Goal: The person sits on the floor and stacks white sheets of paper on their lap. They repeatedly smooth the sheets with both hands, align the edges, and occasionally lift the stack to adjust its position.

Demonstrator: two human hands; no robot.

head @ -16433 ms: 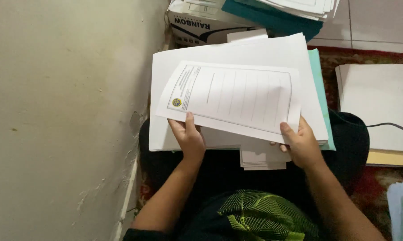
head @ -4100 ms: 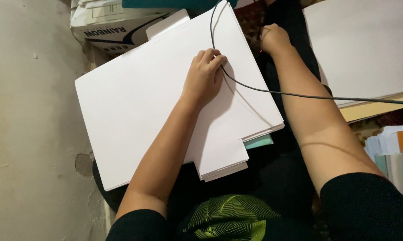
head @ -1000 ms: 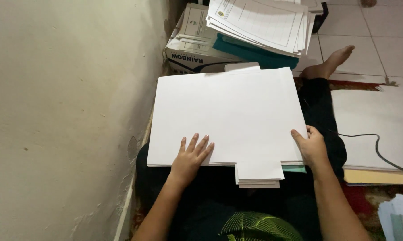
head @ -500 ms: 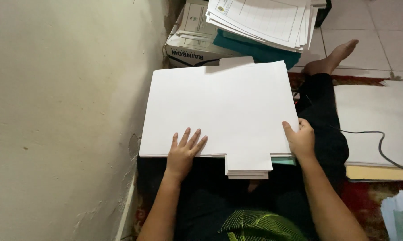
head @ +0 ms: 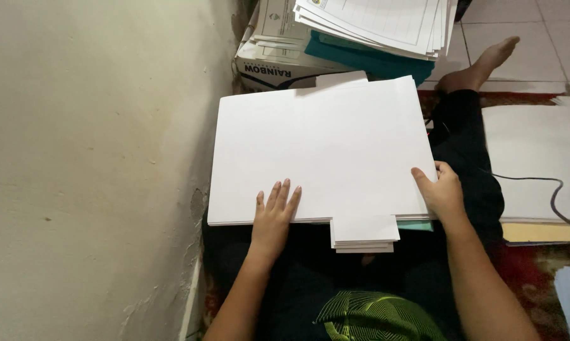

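Your left hand (head: pixel 273 218) lies flat and released on the white paper stack (head: pixel 320 148) across your lap, beside the wall (head: pixel 89 158). Your right hand (head: pixel 441 192) pinches the stack's right edge. The sheets look light, floppy and probably slippery, so grip both side edges.

Obscured: teal folder (head: pixel 417 225) under white paper stack (head: pixel 323 151), only a sliver at 5 o'clock; printed sheets (head: pixel 386 22) at 12 o'clock cropped by the top edge; print too small.

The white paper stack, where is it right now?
In the head view the white paper stack lies centred on the person's lap, left hand flat on it, right hand gripping its right edge.
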